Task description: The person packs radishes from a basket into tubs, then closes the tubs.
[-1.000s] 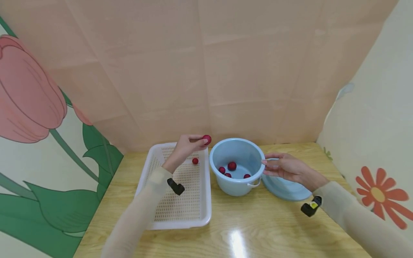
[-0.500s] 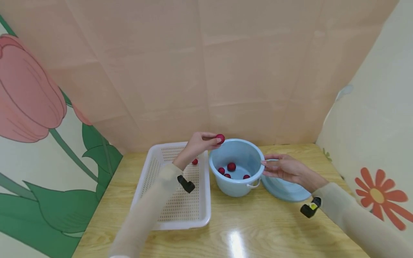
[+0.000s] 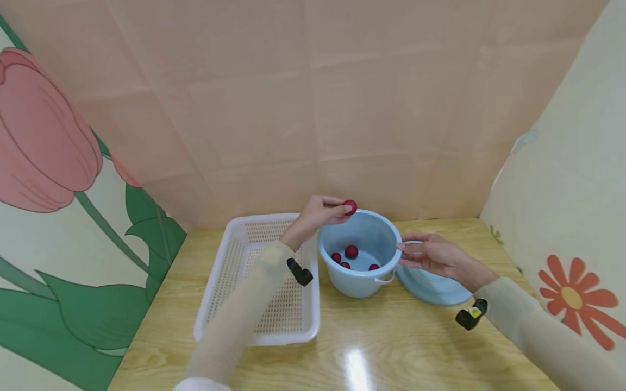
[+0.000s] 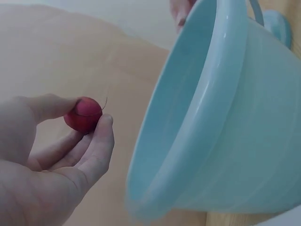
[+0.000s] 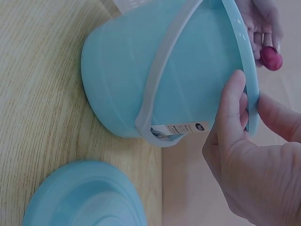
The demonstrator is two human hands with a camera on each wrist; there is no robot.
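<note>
My left hand (image 3: 318,213) pinches a round red radish (image 3: 350,207) between thumb and fingertips, at the far left rim of a light blue bucket (image 3: 356,285). In the left wrist view, a thin root sticks out from the radish (image 4: 83,116). Several more red radishes (image 3: 351,251) lie on the bucket's floor. At the bucket's right side, my right hand (image 3: 435,256) grips the rim. The right wrist view has the thumb on one side of the rim and the fingers (image 5: 229,106) on the other.
Left of the bucket stands a white perforated basket (image 3: 313,320), partly covered by my left arm. A round blue lid (image 3: 435,293) lies on the wooden table (image 3: 415,347) under my right hand. The bucket's pale handle (image 5: 162,66) hangs down its side.
My left hand has carried the radish rightward from above the basket to the bucket's rim. The radish seen in the basket is now hidden by my left arm. My right hand stays put.
</note>
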